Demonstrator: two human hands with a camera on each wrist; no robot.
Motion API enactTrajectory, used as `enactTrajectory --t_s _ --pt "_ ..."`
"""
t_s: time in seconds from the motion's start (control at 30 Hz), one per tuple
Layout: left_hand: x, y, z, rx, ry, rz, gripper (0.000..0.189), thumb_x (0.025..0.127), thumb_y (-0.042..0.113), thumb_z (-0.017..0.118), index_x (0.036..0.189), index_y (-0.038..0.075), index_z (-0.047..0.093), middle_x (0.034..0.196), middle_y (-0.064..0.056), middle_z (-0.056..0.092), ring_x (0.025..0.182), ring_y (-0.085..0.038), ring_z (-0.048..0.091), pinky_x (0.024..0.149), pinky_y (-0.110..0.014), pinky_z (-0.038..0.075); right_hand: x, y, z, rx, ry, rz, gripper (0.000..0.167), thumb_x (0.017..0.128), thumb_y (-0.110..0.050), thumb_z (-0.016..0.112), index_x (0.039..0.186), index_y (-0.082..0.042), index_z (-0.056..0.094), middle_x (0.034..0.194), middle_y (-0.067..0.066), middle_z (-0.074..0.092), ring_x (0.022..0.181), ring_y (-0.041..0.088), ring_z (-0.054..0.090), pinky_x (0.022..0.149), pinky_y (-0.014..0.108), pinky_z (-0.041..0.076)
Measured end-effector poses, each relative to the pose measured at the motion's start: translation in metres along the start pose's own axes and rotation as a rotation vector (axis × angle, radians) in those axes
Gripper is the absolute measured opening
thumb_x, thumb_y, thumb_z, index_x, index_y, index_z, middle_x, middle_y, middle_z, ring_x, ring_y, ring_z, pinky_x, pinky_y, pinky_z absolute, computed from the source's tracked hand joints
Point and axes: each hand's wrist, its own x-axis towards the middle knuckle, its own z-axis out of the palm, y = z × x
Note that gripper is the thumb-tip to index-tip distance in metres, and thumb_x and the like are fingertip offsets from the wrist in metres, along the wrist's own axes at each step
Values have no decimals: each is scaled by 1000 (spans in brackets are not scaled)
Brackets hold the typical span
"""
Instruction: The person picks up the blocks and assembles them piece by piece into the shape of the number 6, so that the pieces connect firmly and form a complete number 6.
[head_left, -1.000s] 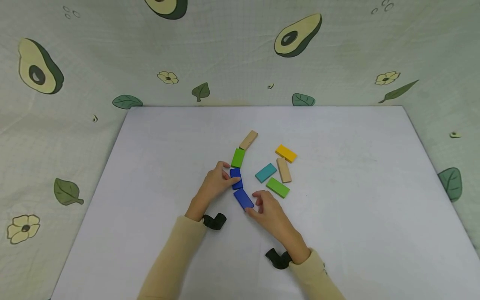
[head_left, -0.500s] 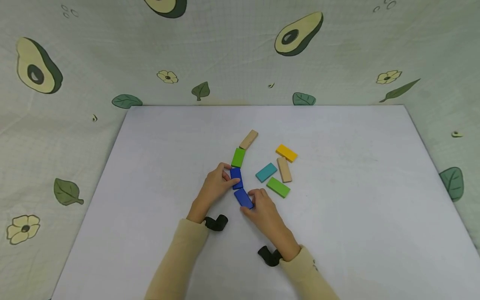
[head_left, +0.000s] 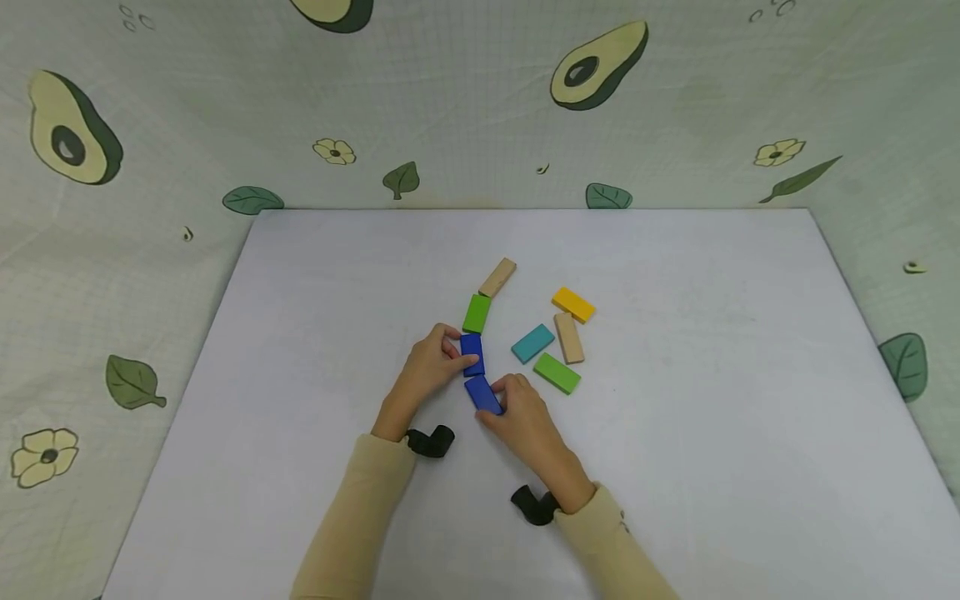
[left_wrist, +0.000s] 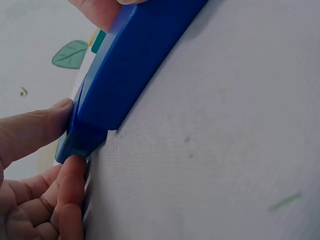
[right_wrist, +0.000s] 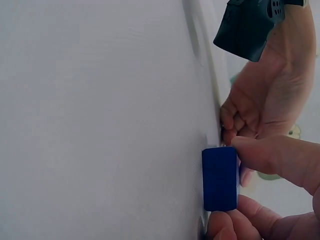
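Two blue wooden blocks lie end to end on the white table. My left hand holds the upper blue block, thumb on its right edge and fingers along its left side. Between thumb and fingers, my right hand pinches the lower blue block, which slants down to the right. In the left wrist view the near block meets the end of the left hand's block. The right wrist view shows the end face of the lower block between right thumb and fingertips.
A green block and a natural wood block continue the curved row upward. To the right lie a teal block, a second green block, another wood block and a yellow block. Black wrist cameras hang from both cuffs.
My right hand has moved left and closed its fingers round the lower blue block, which has shifted slightly left. The left hand stays at the upper blue block.
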Motion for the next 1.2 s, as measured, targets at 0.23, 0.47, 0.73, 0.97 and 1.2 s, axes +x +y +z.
enactTrajectory --t_s 0.23,0.47,0.73,0.97,1.2 --pt "1 1 -3 -6 -26 -9 47 82 29 71 117 6 51 82 -6 58 70 -16 50 62 -24 37 2 1 -1 -8 -9 4 35 80 -20 72 103 0 55 84 6 50 73 16 48 63 26 42" --pt "1 0 -4 -3 -44 -6 47 82 30 70 118 6 50 83 -5 58 70 -16 49 62 -24 36 2 0 -1 -15 -8 -9 35 80 -20 72 102 -1 55 84 6 49 73 16 47 62 25 41" --pt "1 0 -5 0 -51 -14 48 82 31 70 117 7 50 82 -5 57 69 -16 49 61 -24 37 2 0 -1 -15 -17 0 35 80 -21 72 103 -1 54 83 6 49 72 16 47 61 25 40" --pt "1 -1 -5 -8 -54 -13 48 82 31 71 117 7 50 82 -5 57 69 -16 48 61 -24 36 2 1 -2 7 -35 5 36 81 -23 71 106 -2 55 84 6 50 74 16 48 63 26 41" --pt "2 -1 -5 3 -52 -8 48 82 32 71 117 7 50 83 -5 58 70 -15 49 62 -24 36 -2 6 -11 62 -7 -35 38 82 -20 71 111 -2 56 82 5 52 71 14 47 61 23 41"
